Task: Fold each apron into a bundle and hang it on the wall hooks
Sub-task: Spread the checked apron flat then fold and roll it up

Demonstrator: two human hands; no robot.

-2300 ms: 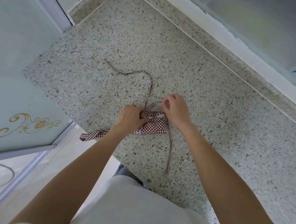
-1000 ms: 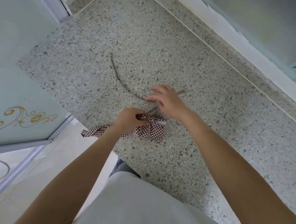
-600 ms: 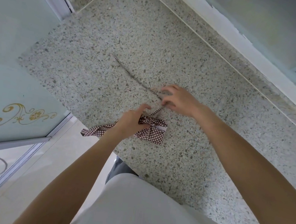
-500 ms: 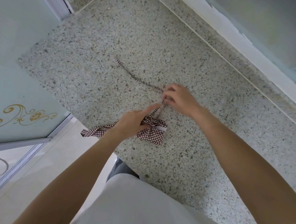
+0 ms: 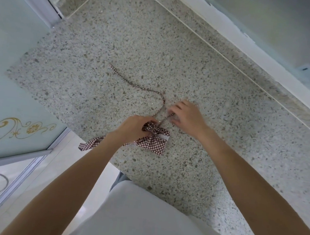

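Note:
A red-and-white checked apron (image 5: 154, 141) lies folded into a small bundle on the speckled stone counter (image 5: 202, 80). One end of it (image 5: 90, 144) hangs over the counter's front edge. My left hand (image 5: 133, 127) grips the bundle at its tied middle. A thin checked strap (image 5: 134, 85) curves away across the counter to the upper left. My right hand (image 5: 187, 114), blurred, pinches a second short strap end just above the bundle. No wall hooks are in view.
A frosted glass door (image 5: 10, 83) with a gold scroll pattern stands at the left, close to the counter's corner. A raised stone ledge (image 5: 250, 73) and a window frame run along the back. White floor shows at the lower left.
The long strap has gone from nearly straight to a loop curving back toward the bundle. My right hand has shifted slightly down and right with the short strap end. My left hand has stayed on the bundle.

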